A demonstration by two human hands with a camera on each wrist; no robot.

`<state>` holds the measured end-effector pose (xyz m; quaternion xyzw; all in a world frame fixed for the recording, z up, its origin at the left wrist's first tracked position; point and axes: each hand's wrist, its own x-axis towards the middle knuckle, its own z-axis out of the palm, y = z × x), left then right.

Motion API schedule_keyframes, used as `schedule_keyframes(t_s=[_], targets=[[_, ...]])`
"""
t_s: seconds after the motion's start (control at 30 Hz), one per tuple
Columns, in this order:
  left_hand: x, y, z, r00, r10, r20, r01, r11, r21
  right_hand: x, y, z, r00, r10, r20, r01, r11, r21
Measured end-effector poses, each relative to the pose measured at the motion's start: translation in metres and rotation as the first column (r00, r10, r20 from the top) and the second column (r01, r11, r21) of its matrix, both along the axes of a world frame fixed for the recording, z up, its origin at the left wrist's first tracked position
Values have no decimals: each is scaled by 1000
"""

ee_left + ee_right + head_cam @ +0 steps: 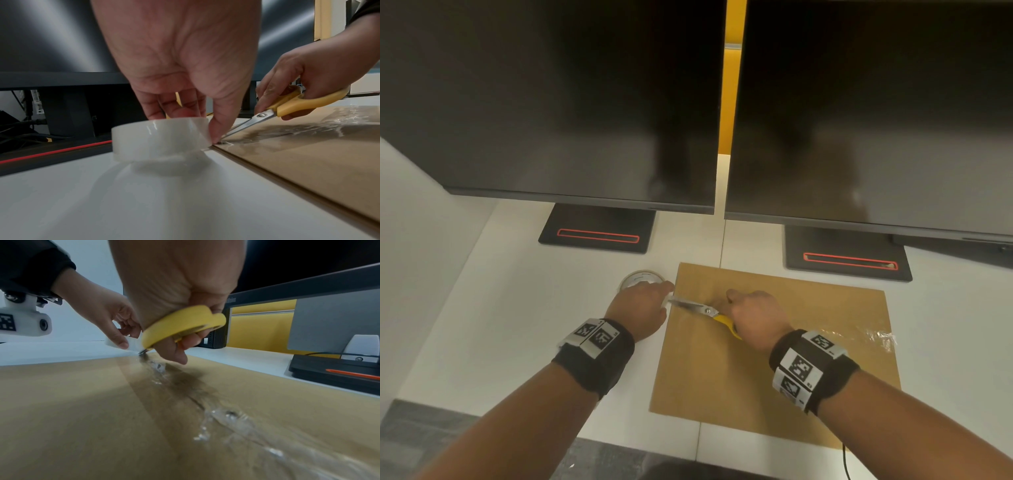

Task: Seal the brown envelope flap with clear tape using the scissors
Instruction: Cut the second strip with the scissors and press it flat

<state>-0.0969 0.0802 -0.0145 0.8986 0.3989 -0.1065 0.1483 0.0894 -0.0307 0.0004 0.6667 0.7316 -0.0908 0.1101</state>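
The left hand [180,53] holds the roll of clear tape [160,139] with its fingers curled over the top of the roll and the thumb [218,129] pressed against the roll's side. The roll is lifted a little above the white desk [102,203], just beside the left edge of the brown envelope [722,370].

The right hand [755,320] grips the yellow handles of the scissors [265,115], its fingers passed through the loops. The steel blades point from this grip toward the left thumb, and their tips reach the tape where it leaves the roll, at the envelope's edge. If the blades are parted or closed there, I cannot tell.

From the blade tips a strip of clear tape [222,417] runs along the envelope, under the right hand and behind it, to the far right edge. The strip is wrinkled and shiny in places. The envelope lies flat on the desk.

Beyond both hands stand two dark monitors [571,102] on black bases.
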Motion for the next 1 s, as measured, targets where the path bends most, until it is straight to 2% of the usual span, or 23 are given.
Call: schedule_keyframes(t_s=[0.07, 0.17, 0.23, 0.3, 0.47, 0.53, 0.6, 0.7, 0.83, 1.0], targets=[[-1, -1, -2, 1000, 9, 12, -9, 1000, -12, 0, -3, -6, 999, -13, -38, 12, 999, -36], [-3, -2, -5, 997, 25, 69, -25, 1000, 6, 0, -3, -3, 999, -2, -35, 4, 999, 50], [-4, -3, -3, 990, -27, 137, 16, 996, 82, -1, -3, -6, 999, 41, 19, -42, 996, 82], [-4, -3, 0, 984, -104, 145, 83, 986, 146, 1, 0, -7, 995, 101, 20, -102, 990, 100], [-2, 1, -2, 965, -235, 116, 194, 939, 285, 1, 5, 4, 995, 88, 48, -91, 993, 71], [-2, 0, -3, 962, -248, 116, 204, 932, 299, -1, 3, 9, 997, 82, 17, -81, 996, -22], [-2, 0, -4, 962, -247, 114, 203, 930, 307, 3, 2, 3, 999, 40, 11, -39, 996, -79], [-3, -2, -7, 967, -234, 101, 192, 929, 316, 1, 0, 2, 1000, -18, -21, 17, 998, -67], [-5, -2, -13, 986, -142, 82, 110, 943, 315, 0, -4, -1, 994, -85, -71, 77, 991, -105], [-5, -13, -19, 997, -64, -37, 73, 939, 337, -1, -12, -17, 984, -118, -135, 101, 986, -131]])
